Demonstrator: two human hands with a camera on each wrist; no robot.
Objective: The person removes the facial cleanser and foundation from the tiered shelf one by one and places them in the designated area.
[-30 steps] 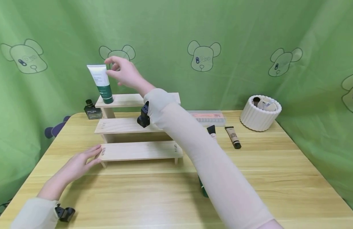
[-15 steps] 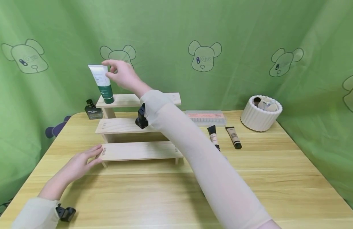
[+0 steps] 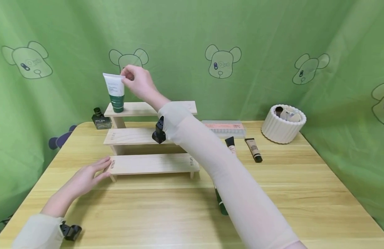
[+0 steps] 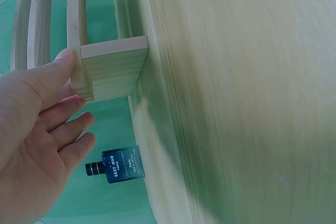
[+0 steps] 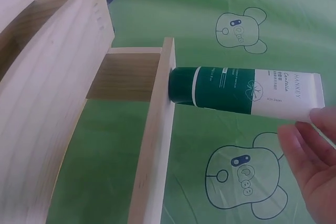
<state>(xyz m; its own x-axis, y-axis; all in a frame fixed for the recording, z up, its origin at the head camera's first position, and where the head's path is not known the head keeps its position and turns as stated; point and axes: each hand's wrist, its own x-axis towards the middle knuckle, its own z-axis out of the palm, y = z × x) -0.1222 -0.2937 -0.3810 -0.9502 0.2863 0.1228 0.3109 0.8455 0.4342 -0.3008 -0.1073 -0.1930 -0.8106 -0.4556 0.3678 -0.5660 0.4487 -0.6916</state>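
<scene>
A white and green cosmetic tube [image 3: 116, 92] stands cap down at the left end of the top tier of a three-tier wooden shelf [image 3: 154, 164]. My right hand [image 3: 141, 83] pinches the tube's upper right corner between thumb and finger. In the right wrist view the tube's dark green cap [image 5: 181, 85] meets the top board. At the left end of the lowest tier, my left hand [image 3: 84, 177] holds the board, thumb at the front edge and index finger farther back. The other fingers of the left hand [image 4: 31, 135] hang loose beside it.
A dark perfume bottle [image 3: 101, 119] stands left of the shelf. To the right lie a clear box [image 3: 227, 129], a small black-capped tube [image 3: 253, 149] and another tube [image 3: 230, 142]. A white ribbed pot [image 3: 280, 128] holds brushes. My right sleeve partly covers a green tube [image 3: 221, 203].
The tube's top has swung right, so it leans less to the left. My right thumb and finger, apart a second ago, have closed on its corner. The left hand has stayed put.
</scene>
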